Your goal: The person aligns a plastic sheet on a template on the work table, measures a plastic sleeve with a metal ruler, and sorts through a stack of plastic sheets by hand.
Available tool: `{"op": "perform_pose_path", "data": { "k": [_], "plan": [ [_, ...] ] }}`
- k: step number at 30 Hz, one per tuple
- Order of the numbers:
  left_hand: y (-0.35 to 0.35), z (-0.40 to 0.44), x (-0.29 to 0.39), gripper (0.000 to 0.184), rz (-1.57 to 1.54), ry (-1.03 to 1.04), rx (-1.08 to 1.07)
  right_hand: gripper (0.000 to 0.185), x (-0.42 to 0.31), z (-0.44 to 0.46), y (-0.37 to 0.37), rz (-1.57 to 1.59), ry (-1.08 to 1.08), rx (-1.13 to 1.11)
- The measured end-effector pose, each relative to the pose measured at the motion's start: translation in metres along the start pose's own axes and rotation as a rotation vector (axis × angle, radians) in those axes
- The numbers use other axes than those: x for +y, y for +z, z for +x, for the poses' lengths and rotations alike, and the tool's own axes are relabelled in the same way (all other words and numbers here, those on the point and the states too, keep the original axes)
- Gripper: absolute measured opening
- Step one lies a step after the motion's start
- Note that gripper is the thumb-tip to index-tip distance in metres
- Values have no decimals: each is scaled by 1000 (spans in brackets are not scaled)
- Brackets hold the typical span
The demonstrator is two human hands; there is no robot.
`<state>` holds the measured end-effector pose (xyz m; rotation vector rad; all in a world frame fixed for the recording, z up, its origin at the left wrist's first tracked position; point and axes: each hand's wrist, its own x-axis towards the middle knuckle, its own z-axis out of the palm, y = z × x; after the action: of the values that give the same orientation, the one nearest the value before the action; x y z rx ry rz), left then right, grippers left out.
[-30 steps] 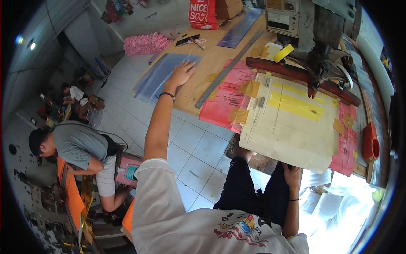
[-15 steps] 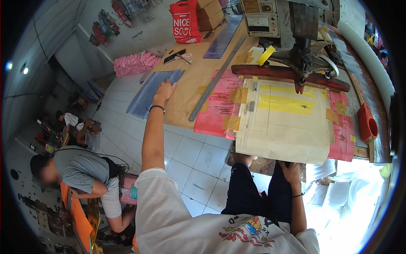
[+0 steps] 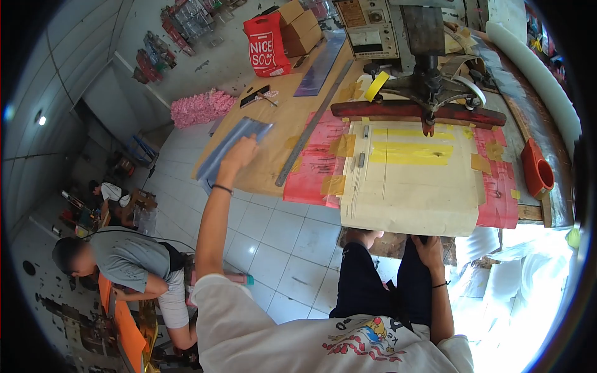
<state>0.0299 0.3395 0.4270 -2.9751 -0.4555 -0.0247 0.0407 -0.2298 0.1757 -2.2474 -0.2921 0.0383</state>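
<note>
My left hand (image 3: 239, 153) reaches out to the left side of the table, fingers closed on a translucent blue plastic sheet (image 3: 231, 138). The sheet bends along its length, and its near end hangs past the table edge. Low beside my right knee is my right hand (image 3: 430, 253), its fingers curled round something dark at the board's edge, mostly hidden. In front of me lies a cream board (image 3: 410, 199) with yellow tape strips, taped over red sheeting (image 3: 314, 165). Above it hangs the press head with a dark red bar (image 3: 367, 109).
A long metal ruler (image 3: 314, 124) lies between the sheet and the board. Farther back are another blue sheet (image 3: 320, 65), a phone (image 3: 255, 95), a red bag (image 3: 266, 43) and cardboard boxes (image 3: 301, 31). A red holder (image 3: 537, 169) stands right. A co-worker (image 3: 130, 261) sits at left.
My left hand has drawn slightly back toward me, and the blue sheet has gone from lying flat to bent. My right hand stays by the knee. The view has shifted a little.
</note>
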Motion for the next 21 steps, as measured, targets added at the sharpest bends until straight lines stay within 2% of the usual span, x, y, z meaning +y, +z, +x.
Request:
{"op": "perform_pose_path", "data": {
  "k": [1, 4, 7, 10, 13, 16, 19, 21],
  "plan": [
    [0, -15, 14, 40, -15, 28, -23, 57, 0, -1, -1, -4, 15, -15],
    [-3, -53, 50, 43, -61, -23, 96, 58, -7, -2, -4, -3, 31, -50],
    [29, -52, 35, 48, -42, -107, 289, 55, -10, -5, 0, -40, 10, 14],
    [24, -40, 28, 49, 97, -158, 96, 62, -12, -6, -4, -31, -46, -1],
    [24, -13, 20, 45, 92, -153, 70, 69, -15, -9, -9, -63, 27, -30],
    [39, -5, 7, 32, 131, -66, 152, 74, -17, -11, -13, -21, 34, -19],
    [47, 2, 4, 23, 238, -79, 245, 75, -10, -12, -10, -3, 14, 39],
    [33, -5, 6, 19, 130, -150, 316, 76, -1, -12, -7, -8, -32, 59]
  ]
}}
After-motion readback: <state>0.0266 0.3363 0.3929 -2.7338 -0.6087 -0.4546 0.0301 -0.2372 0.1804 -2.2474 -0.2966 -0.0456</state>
